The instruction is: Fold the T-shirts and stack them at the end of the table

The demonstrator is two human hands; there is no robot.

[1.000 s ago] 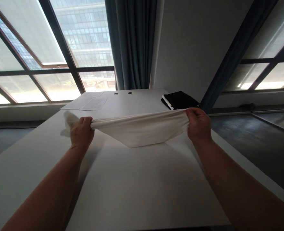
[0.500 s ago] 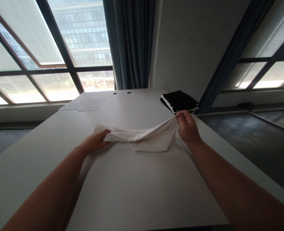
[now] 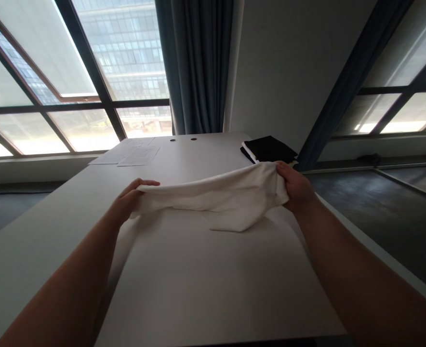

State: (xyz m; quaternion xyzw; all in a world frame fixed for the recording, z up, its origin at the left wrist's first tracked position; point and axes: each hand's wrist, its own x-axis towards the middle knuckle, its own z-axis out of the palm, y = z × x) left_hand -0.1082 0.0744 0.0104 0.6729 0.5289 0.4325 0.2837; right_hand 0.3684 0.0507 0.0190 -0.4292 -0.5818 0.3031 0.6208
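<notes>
A white cloth hangs bunched between my two hands above the middle of a long white table. My left hand grips the cloth's left end, fingers curled over its top edge. At the cloth's right end, my right hand is closed on it, and the fabric folds over the fingers. The lowest part of the cloth sags down to the tabletop between the hands.
A black folded item with a white edge lies at the table's far right. Sheets of paper lie at the far left, near two small cable holes. Windows and a dark curtain stand behind the table; dark floor lies to the right.
The cloth was held taut and raised, then lowered with the hands closer together. Now both hands have lifted it again and the right hand has gathered more fabric.
</notes>
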